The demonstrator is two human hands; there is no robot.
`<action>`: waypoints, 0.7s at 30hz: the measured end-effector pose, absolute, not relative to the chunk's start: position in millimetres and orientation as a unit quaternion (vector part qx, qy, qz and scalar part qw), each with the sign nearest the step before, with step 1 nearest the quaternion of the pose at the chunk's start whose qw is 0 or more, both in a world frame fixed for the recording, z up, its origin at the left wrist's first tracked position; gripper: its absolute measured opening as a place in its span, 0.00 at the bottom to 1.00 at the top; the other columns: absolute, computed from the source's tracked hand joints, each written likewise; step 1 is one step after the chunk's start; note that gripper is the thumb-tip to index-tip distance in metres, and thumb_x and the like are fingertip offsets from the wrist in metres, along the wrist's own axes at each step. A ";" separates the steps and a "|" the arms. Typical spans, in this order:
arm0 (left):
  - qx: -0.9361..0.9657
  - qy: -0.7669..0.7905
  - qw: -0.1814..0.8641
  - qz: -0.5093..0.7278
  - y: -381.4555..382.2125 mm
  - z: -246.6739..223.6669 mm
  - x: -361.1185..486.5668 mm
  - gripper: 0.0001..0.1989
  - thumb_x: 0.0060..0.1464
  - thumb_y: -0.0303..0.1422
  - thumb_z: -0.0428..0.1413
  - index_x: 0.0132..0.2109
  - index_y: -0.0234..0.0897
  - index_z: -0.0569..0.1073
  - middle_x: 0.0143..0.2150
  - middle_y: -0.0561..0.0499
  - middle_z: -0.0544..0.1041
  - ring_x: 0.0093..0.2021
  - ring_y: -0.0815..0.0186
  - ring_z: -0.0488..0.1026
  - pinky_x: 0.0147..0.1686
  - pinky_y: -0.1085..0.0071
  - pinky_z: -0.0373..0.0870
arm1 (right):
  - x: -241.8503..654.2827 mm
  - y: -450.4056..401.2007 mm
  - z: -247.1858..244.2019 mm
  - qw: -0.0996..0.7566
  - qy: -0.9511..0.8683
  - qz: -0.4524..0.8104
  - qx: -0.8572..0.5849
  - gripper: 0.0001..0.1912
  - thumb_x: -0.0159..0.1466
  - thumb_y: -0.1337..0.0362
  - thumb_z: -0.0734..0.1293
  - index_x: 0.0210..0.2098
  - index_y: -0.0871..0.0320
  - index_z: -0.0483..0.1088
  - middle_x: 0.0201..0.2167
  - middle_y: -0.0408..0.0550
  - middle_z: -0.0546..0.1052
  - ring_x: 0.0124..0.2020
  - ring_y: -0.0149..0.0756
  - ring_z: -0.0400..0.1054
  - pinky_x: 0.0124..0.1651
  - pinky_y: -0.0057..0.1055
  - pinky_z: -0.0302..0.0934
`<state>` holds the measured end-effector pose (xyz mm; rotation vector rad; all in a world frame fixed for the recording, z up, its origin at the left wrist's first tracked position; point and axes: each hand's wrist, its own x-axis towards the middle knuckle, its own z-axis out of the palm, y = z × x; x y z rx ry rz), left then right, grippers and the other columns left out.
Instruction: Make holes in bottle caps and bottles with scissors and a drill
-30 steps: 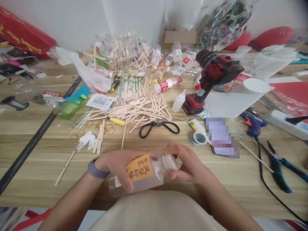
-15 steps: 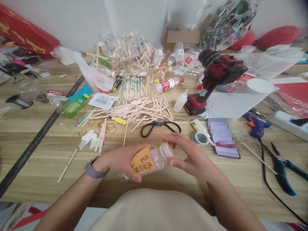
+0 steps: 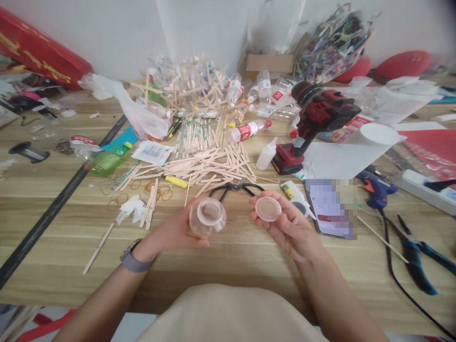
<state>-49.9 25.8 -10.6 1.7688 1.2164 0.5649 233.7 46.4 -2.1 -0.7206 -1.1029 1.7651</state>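
My left hand point(image 3: 181, 225) is wrapped round a clear plastic bottle point(image 3: 216, 227), its uncapped mouth tipped up toward me. Most of the bottle's orange label is turned out of sight. Between the fingers and thumb of my right hand point(image 3: 290, 230) is a round whitish bottle cap point(image 3: 268, 209), its inside facing me. Bottle and cap are apart, with bare tabletop between them. Just beyond lie black-handled scissors point(image 3: 235, 186), partly behind the bottle and my right hand.
Wooden craft sticks point(image 3: 210, 164) are heaped ahead, with empty bottles behind. A red cordless drill point(image 3: 320, 114) stands right of a small white squeeze bottle point(image 3: 266, 154). Farther right are a phone point(image 3: 326, 209), a blue glue gun point(image 3: 377, 187) and pliers point(image 3: 415, 251). A green bottle point(image 3: 112, 159) lies left.
The cap has come off the bottle and is now in my right hand, which has moved right. My left hand has turned the bottle from lying sideways to mouth up.
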 end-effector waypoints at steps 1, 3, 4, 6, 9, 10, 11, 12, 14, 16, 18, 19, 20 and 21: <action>0.700 0.512 0.438 0.236 25.9 -12.5 -50.4 0.42 0.42 0.38 0.67 0.63 0.38 0.60 0.60 0.41 0.71 0.60 0.48 0.68 0.61 0.54 0.62 | 232.3 45.9 -2.3 0.452 -0.432 0.727 -0.285 0.24 0.56 0.49 0.75 0.48 0.50 0.70 0.47 0.51 0.78 0.41 0.37 0.76 0.44 0.31 0.71; 0.678 0.541 0.427 0.254 27.2 -14.7 -52.2 0.40 0.44 0.38 0.65 0.62 0.36 0.60 0.60 0.40 0.71 0.60 0.47 0.68 0.61 0.54 0.63 | 230.8 44.9 -2.8 0.447 -0.416 0.741 -0.279 0.24 0.56 0.50 0.76 0.48 0.50 0.70 0.47 0.50 0.78 0.41 0.37 0.76 0.44 0.30 0.71; 0.672 0.551 0.418 0.264 28.6 -15.4 -53.4 0.38 0.44 0.39 0.64 0.61 0.35 0.61 0.61 0.40 0.70 0.61 0.47 0.67 0.61 0.54 0.62 | 230.5 44.5 -3.1 0.444 -0.412 0.745 -0.280 0.24 0.56 0.49 0.76 0.47 0.50 0.70 0.47 0.50 0.78 0.41 0.37 0.76 0.44 0.31 0.71; 0.659 0.572 0.393 0.290 33.2 -16.9 -56.8 0.34 0.45 0.40 0.63 0.58 0.35 0.64 0.62 0.38 0.69 0.63 0.46 0.64 0.63 0.53 0.60 | 230.4 43.9 -3.7 0.440 -0.411 0.746 -0.284 0.25 0.55 0.48 0.76 0.48 0.50 0.70 0.47 0.51 0.78 0.42 0.39 0.76 0.43 0.33 0.71; 0.631 0.604 0.359 0.328 44.3 -19.3 -63.1 0.30 0.45 0.42 0.63 0.53 0.35 0.67 0.61 0.37 0.69 0.64 0.47 0.63 0.65 0.50 0.56 | 229.9 43.5 -4.4 0.438 -0.407 0.749 -0.285 0.26 0.54 0.47 0.76 0.48 0.51 0.70 0.47 0.52 0.78 0.41 0.39 0.77 0.43 0.33 0.72; 0.621 0.609 0.354 0.343 48.6 -20.1 -65.2 0.30 0.44 0.43 0.64 0.53 0.35 0.67 0.61 0.37 0.70 0.64 0.47 0.64 0.64 0.50 0.56 | 229.6 43.5 -4.7 0.437 -0.405 0.752 -0.283 0.26 0.54 0.48 0.76 0.48 0.51 0.70 0.47 0.52 0.78 0.41 0.39 0.77 0.42 0.32 0.72; 0.609 0.611 0.355 0.360 52.9 -20.9 -67.2 0.31 0.44 0.43 0.64 0.53 0.35 0.66 0.60 0.36 0.70 0.63 0.48 0.65 0.64 0.50 0.57 | 229.3 43.4 -5.2 0.437 -0.402 0.754 -0.282 0.26 0.54 0.48 0.76 0.47 0.51 0.71 0.46 0.52 0.78 0.41 0.39 0.77 0.42 0.32 0.72; 0.598 0.611 0.358 0.375 57.0 -21.7 -68.9 0.32 0.44 0.43 0.64 0.53 0.35 0.65 0.61 0.36 0.70 0.62 0.49 0.66 0.63 0.50 0.58 | 229.0 43.3 -5.8 0.436 -0.399 0.756 -0.281 0.26 0.54 0.48 0.76 0.47 0.51 0.71 0.46 0.52 0.78 0.41 0.39 0.77 0.42 0.32 0.72; 0.578 0.611 0.367 0.398 64.0 -23.6 -71.7 0.32 0.43 0.42 0.64 0.53 0.34 0.65 0.60 0.35 0.70 0.61 0.50 0.67 0.61 0.51 0.61 | 228.7 43.0 -7.9 0.433 -0.400 0.756 -0.283 0.26 0.55 0.48 0.76 0.48 0.51 0.71 0.47 0.52 0.78 0.41 0.39 0.77 0.44 0.32 0.71; 0.572 0.613 0.365 0.404 69.2 -26.1 -73.6 0.31 0.44 0.41 0.64 0.53 0.34 0.65 0.61 0.35 0.69 0.61 0.50 0.67 0.60 0.51 0.62 | 228.5 43.2 -11.2 0.428 -0.416 0.748 -0.290 0.26 0.56 0.48 0.75 0.49 0.51 0.70 0.46 0.52 0.78 0.41 0.39 0.77 0.45 0.33 0.71; 0.577 0.615 0.353 0.405 72.3 -29.3 -75.2 0.32 0.44 0.41 0.64 0.54 0.34 0.64 0.62 0.35 0.68 0.62 0.50 0.66 0.61 0.50 0.60 | 228.2 44.2 -15.6 0.415 -0.464 0.718 -0.313 0.27 0.57 0.45 0.73 0.51 0.51 0.69 0.46 0.52 0.78 0.41 0.40 0.77 0.46 0.36 0.71; 0.580 0.613 0.349 0.408 73.0 -31.0 -76.1 0.34 0.43 0.41 0.65 0.56 0.35 0.63 0.63 0.36 0.67 0.63 0.51 0.65 0.62 0.51 0.59 | 228.0 45.1 -18.0 0.408 -0.502 0.687 -0.331 0.28 0.59 0.43 0.71 0.51 0.52 0.69 0.44 0.53 0.78 0.41 0.41 0.76 0.45 0.38 0.71; 0.584 0.607 0.349 0.412 72.9 -32.6 -77.3 0.37 0.43 0.41 0.65 0.58 0.35 0.62 0.64 0.36 0.66 0.64 0.52 0.64 0.63 0.52 0.58 | 227.7 46.1 -20.2 0.399 -0.542 0.651 -0.349 0.29 0.59 0.41 0.69 0.51 0.52 0.68 0.43 0.53 0.78 0.39 0.42 0.76 0.44 0.40 0.72; 0.587 0.596 0.353 0.418 71.9 -33.7 -78.8 0.41 0.42 0.42 0.66 0.60 0.36 0.59 0.65 0.36 0.65 0.65 0.52 0.63 0.64 0.53 0.57 | 227.2 47.1 -22.1 0.392 -0.578 0.614 -0.367 0.29 0.60 0.40 0.68 0.51 0.53 0.68 0.41 0.53 0.78 0.38 0.42 0.76 0.43 0.40 0.72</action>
